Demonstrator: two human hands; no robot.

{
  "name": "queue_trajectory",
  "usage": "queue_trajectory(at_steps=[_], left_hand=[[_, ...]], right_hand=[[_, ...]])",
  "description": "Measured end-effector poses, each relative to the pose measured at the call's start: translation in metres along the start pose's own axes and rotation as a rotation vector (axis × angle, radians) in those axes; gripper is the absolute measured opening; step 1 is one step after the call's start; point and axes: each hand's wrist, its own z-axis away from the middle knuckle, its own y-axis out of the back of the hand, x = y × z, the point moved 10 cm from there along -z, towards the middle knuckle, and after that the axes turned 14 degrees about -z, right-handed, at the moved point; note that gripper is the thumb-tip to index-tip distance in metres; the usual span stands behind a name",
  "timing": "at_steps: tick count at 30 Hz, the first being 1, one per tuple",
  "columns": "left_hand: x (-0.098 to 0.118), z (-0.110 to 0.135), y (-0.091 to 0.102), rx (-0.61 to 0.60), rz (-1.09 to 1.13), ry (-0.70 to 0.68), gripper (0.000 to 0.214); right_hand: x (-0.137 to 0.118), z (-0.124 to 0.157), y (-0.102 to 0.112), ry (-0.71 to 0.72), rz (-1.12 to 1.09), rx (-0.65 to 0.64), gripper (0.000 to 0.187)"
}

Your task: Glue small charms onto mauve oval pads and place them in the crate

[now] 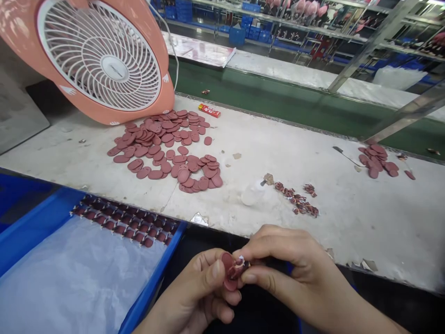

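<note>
My left hand (200, 290) pinches a small reddish oval pad (227, 271) between thumb and fingers, below the table's front edge. My right hand (285, 264) meets it from the right, its fingertips closed on a tiny dark red bow-like piece (239, 267) pressed against the pad. A big heap of the same reddish oval pads (167, 148) lies on the worktable (347, 208). A small scatter of dark red bow pieces (297, 199) lies ahead of my hands.
An orange fan (100, 60) leans at the back left. A blue tray (153, 287) lined with white plastic holds rows of finished pieces (128, 222). A small clear bottle (252, 194), a red box (209, 110), another pad pile (377, 160) and a green conveyor (295, 102) are in view.
</note>
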Motion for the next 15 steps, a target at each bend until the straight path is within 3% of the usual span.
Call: queue_trajectory(at_steps=[15], left_hand=[[-0.005, -0.003, 0.006, 0.036, 0.034, -0.011, 0.035]], right_hand=[[-0.015, -0.004, -0.012, 0.099, 0.178, -0.076, 0.024]])
